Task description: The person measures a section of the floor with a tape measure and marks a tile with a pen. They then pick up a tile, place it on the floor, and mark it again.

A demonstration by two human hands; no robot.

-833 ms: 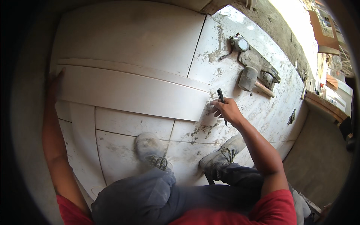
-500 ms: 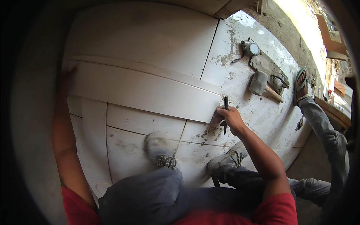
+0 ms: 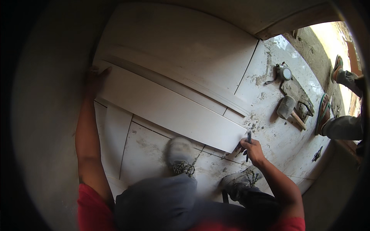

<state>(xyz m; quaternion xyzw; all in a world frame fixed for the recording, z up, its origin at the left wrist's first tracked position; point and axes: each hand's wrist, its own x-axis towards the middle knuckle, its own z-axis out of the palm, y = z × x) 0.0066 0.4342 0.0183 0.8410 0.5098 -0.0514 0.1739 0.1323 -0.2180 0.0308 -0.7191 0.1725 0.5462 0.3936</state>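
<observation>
A long white tile strip [image 3: 169, 106] lies slantwise in front of me, its left end higher in the picture than its right. At the far left end my left hand [image 3: 96, 81] grips it, the thumb over the top and the other fingers in shadow. My right hand [image 3: 252, 151] is closed around a black marker [image 3: 249, 136] held upright, with the fingers at the strip's right end. Beyond the strip a large white tile [image 3: 173, 46] is seen, with a thin ledge along its near edge and a dark gap in front of it.
To the right lie a round tape measure [image 3: 285, 73], a cement-caked trowel [image 3: 295, 89] and a rubber mallet [image 3: 286, 107]. Another person's sandalled foot [image 3: 323, 115] stands beyond them. A small dark object [image 3: 317, 154] sits nearby. My shoes [image 3: 180, 152] are on dirty floor tiles.
The strip has come away from the large tile toward me, held by both hands, and a gap has widened behind it. The view has shifted; a second foot of someone now shows at right.
</observation>
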